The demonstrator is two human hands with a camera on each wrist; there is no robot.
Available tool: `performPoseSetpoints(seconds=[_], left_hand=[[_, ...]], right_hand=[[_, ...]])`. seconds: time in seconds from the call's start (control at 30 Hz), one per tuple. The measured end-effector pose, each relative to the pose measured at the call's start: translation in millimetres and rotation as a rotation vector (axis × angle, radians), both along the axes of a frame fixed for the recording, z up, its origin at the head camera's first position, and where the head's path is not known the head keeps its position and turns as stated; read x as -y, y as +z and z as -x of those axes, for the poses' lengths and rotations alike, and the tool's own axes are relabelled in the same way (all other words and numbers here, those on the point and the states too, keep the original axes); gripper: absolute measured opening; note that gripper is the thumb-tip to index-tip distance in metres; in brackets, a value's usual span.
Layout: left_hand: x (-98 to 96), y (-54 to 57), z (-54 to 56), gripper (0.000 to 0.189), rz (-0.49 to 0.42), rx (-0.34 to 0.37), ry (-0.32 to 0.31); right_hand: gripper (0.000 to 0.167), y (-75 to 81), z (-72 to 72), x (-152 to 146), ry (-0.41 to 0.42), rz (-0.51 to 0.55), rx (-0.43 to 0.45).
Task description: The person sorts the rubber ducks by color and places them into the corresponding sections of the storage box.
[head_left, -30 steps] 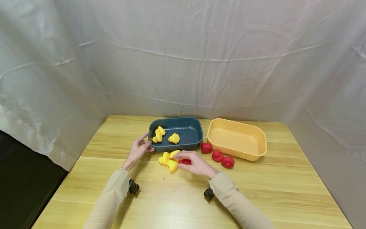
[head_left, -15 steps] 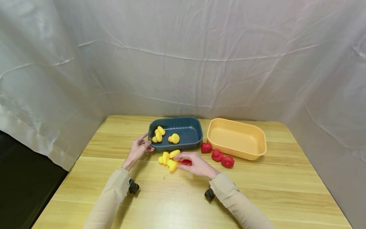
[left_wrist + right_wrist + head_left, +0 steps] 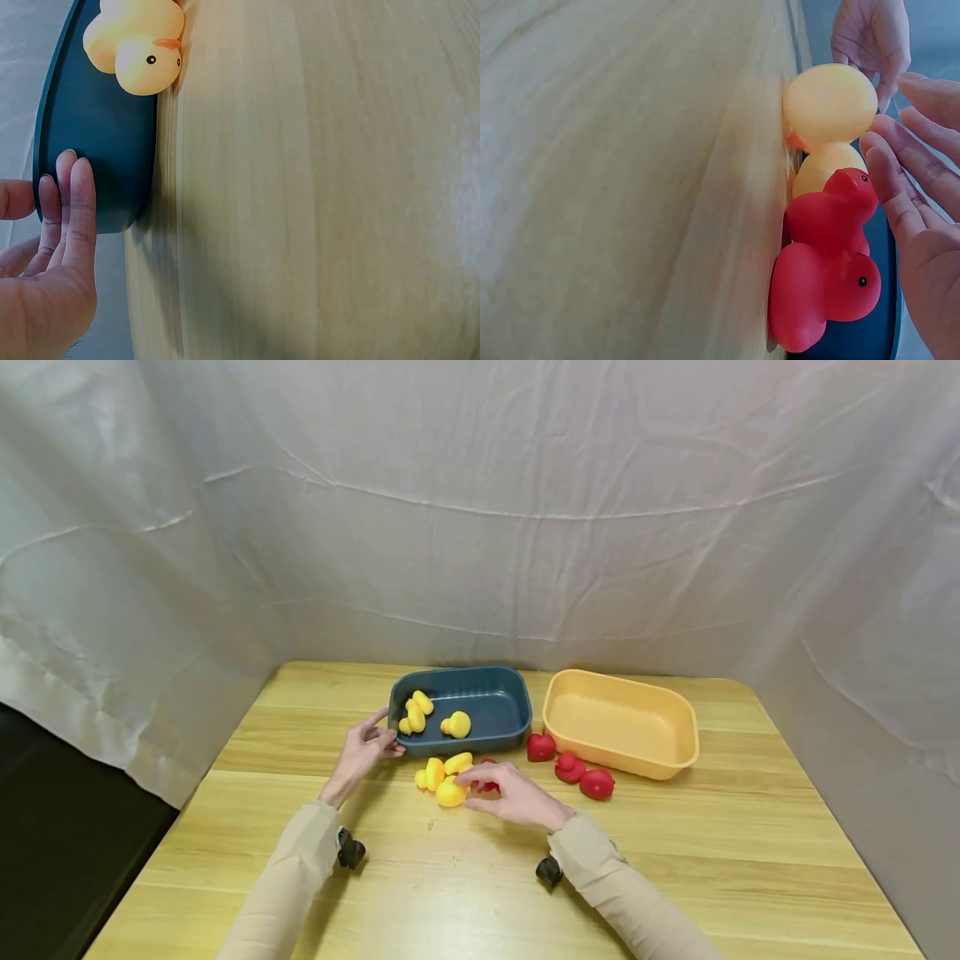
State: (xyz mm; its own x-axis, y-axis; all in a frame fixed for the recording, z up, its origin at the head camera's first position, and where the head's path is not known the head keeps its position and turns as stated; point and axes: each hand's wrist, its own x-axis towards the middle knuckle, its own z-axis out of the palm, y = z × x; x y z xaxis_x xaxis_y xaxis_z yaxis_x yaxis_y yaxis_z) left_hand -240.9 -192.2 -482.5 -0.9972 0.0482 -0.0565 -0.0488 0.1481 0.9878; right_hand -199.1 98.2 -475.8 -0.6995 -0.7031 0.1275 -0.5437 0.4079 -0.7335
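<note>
At the left end of a dark blue bin (image 3: 480,746), my left hand (image 3: 362,758) touches the wall and rim. Its fingers (image 3: 79,214) lie nearly straight along the outside in the left wrist view. My right hand (image 3: 517,793) hovers low over the table, thumb and fingers apart around no object. Its fingertips are right beside a yellow rubber duck (image 3: 450,792). More yellow ducks (image 3: 434,774) lie against that one, in front of the bin. A red rubber duck (image 3: 489,787) is partly hidden behind the right hand.
Inside the blue bin are several yellow ducks (image 3: 457,724). An orange-yellow bin (image 3: 615,762) stands to its right with nothing in it. More red ducks (image 3: 597,784) lie along its front left. A hanging pale sheet (image 3: 480,560) closes off the table's back.
The yellow duck at my right fingertips has turned and shows a rounder side. My right hand has shifted slightly, with more of the red duck showing behind it. The left hand stays put.
</note>
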Motion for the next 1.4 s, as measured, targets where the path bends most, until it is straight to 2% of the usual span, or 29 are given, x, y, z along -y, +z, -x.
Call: performPoseSetpoints(seconds=[0.2,0.47,0.77,1.1,1.4], left_hand=[[-0.4,-0.6,0.0,0.059,-0.008,-0.001,0.003],[0.0,-0.9,0.2,0.059,-0.009,-0.006,0.0],[0.4,-1.3,0.2,0.059,-0.02,-0.004,-0.003],[0.1,-0.5,0.3,0.059,-0.015,-0.005,-0.007],[0.2,-0.9,0.1,0.059,-0.02,-0.003,-0.007]], right_hand=[[0.032,-1.5,-1.0,2,-0.01,0.012,-0.021],[0.037,-5.5,-1.8,9,-0.073,-0.06,-0.147],[0.048,-7.1,-1.5,17,-0.029,-0.12,-0.225],[0.046,-5.7,-2.9,17,0.01,-0.186,-0.391],[0.047,-6.0,-0.6,19,0.018,-0.319,-0.413]])
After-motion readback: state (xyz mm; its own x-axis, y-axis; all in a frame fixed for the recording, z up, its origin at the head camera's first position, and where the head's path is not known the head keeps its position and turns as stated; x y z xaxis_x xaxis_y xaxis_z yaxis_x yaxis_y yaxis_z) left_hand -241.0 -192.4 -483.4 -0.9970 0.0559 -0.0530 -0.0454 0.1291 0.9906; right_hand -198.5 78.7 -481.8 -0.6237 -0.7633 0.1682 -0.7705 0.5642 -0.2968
